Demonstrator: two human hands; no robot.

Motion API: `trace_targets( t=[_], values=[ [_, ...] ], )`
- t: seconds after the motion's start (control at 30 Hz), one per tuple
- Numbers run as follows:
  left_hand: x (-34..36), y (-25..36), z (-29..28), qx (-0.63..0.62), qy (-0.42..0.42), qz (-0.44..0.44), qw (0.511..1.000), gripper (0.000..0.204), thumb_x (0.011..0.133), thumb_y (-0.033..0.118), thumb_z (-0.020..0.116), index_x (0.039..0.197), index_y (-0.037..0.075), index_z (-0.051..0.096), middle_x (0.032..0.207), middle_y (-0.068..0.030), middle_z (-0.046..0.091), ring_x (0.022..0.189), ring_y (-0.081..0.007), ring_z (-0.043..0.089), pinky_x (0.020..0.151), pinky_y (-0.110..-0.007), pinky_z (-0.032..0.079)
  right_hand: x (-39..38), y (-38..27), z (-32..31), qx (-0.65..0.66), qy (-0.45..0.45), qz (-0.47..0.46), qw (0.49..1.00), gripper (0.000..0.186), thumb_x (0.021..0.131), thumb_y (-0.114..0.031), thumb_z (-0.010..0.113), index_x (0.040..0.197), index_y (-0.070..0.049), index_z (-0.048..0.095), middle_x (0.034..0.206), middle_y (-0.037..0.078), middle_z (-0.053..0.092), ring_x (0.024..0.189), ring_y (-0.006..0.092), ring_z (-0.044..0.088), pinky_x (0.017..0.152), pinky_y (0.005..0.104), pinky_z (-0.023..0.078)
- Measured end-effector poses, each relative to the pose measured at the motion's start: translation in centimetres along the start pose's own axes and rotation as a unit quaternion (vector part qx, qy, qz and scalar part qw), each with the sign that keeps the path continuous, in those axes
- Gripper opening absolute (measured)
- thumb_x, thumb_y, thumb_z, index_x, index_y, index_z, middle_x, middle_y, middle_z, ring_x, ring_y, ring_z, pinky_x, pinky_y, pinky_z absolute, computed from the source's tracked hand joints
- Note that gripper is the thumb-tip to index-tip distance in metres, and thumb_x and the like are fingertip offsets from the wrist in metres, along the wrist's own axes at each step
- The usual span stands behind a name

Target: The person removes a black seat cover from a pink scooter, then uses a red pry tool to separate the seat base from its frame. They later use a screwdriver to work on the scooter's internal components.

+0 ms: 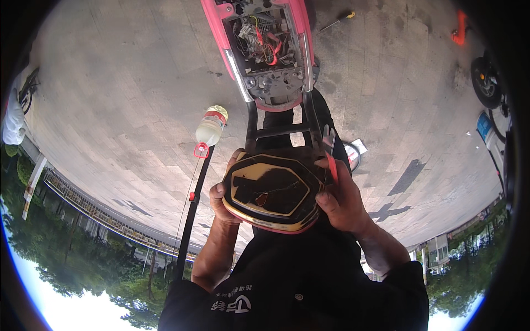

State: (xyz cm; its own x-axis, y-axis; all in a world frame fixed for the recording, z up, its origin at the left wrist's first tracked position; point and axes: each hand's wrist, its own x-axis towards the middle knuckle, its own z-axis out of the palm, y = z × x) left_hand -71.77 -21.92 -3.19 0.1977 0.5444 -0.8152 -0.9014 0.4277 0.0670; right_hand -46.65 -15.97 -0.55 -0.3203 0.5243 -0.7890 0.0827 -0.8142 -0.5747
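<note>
I hold a black and yellow padded piece (pixel 270 193), hexagonal in its middle, between both hands. My left hand (pixel 223 204) grips its left edge, fingers curled behind it. My right hand (pixel 345 207) grips its right edge, and a tool with red handles and metal jaws (pixel 332 165), apparently pliers, points up from that hand. Just beyond the piece is a pink scooter body (pixel 223 27) with a black tubular frame (pixel 281 129) and an open compartment (pixel 259 44) full of tangled wires.
A bottle (pixel 210 127) of pale liquid with a red handle is left of the frame, by a black pole (pixel 192 215). A yellow-handled screwdriver (pixel 337 21) lies on the pavement (pixel 116 110). A wheel (pixel 486 83) and a red object (pixel 459 27) are at the right, a railing (pixel 110 223) at the left.
</note>
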Motion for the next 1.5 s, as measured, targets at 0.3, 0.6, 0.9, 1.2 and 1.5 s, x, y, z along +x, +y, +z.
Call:
trace_targets(
  t=[0.3, 0.6, 0.9, 1.2, 1.5],
  values=[
    [2.0, 1.2, -1.5, -0.032, -0.041, -0.029, 0.998, 0.1, 0.068, 0.05, 0.077, 0.137, 0.001, 0.026, 0.119, -0.0142, 0.05, 0.114, -0.0282, 0.054, 0.097, -0.039, 0.049, -2.5, -1.3, 2.6, -0.032, 0.01, 0.01, 0.999, 0.075, 0.073, -0.022, 0.083, 0.133, 0.0, 0.044, 0.115, 0.01, 0.053, 0.064, 0.0072, 0.047, 0.051, 0.0218, 0.038],
    [1.6, 2.2, 0.9, 0.091, 0.075, -0.026, 0.993, 0.097, 0.07, 0.057, 0.075, 0.134, -0.001, 0.031, 0.119, -0.0162, 0.049, 0.112, -0.0289, 0.055, 0.094, -0.038, 0.051, -2.0, -0.2, 1.9, -0.023, -0.015, -0.003, 1.0, 0.073, 0.075, -0.028, 0.081, 0.13, 0.002, 0.045, 0.077, 0.0, 0.047, 0.051, 0.0025, 0.038, 0.048, 0.0192, 0.031],
    [2.2, 2.9, 1.2, 0.089, 0.059, -0.086, 0.991, 0.089, 0.073, 0.062, 0.071, 0.126, -0.001, 0.037, 0.107, -0.0118, 0.054, 0.1, -0.0222, 0.059, 0.088, -0.034, 0.051, -1.4, -0.8, 3.2, -0.063, -0.014, -0.118, 0.991, 0.063, 0.071, -0.014, 0.082, 0.123, 0.0, 0.049, 0.079, 0.001, 0.051, 0.048, 0.0033, 0.04, 0.046, 0.0209, 0.034],
    [1.1, 1.9, 0.9, 0.107, 0.097, -0.011, 0.989, 0.083, 0.086, 0.061, 0.056, 0.138, -0.001, 0.035, 0.124, -0.0184, 0.054, 0.111, -0.028, 0.058, 0.095, -0.04, 0.051, -0.4, -1.1, 2.3, -0.053, -0.061, -0.13, 0.988, 0.056, 0.077, -0.018, 0.078, 0.12, 0.003, 0.047, 0.097, 0.016, 0.057, 0.074, 0.0259, 0.066, 0.055, 0.0332, 0.054],
    [1.4, 1.1, 0.5, 0.105, 0.06, 0.003, 0.993, 0.097, 0.065, 0.062, 0.076, 0.127, 0.0, 0.035, 0.11, -0.013, 0.052, 0.104, -0.0223, 0.056, 0.086, -0.033, 0.049, -0.6, -0.9, 0.8, -0.088, -0.049, -0.124, 0.987, 0.052, 0.076, -0.011, 0.073, 0.121, 0.003, 0.052, 0.1, 0.015, 0.059, 0.076, 0.025, 0.065, 0.06, 0.0308, 0.053]
  ],
)
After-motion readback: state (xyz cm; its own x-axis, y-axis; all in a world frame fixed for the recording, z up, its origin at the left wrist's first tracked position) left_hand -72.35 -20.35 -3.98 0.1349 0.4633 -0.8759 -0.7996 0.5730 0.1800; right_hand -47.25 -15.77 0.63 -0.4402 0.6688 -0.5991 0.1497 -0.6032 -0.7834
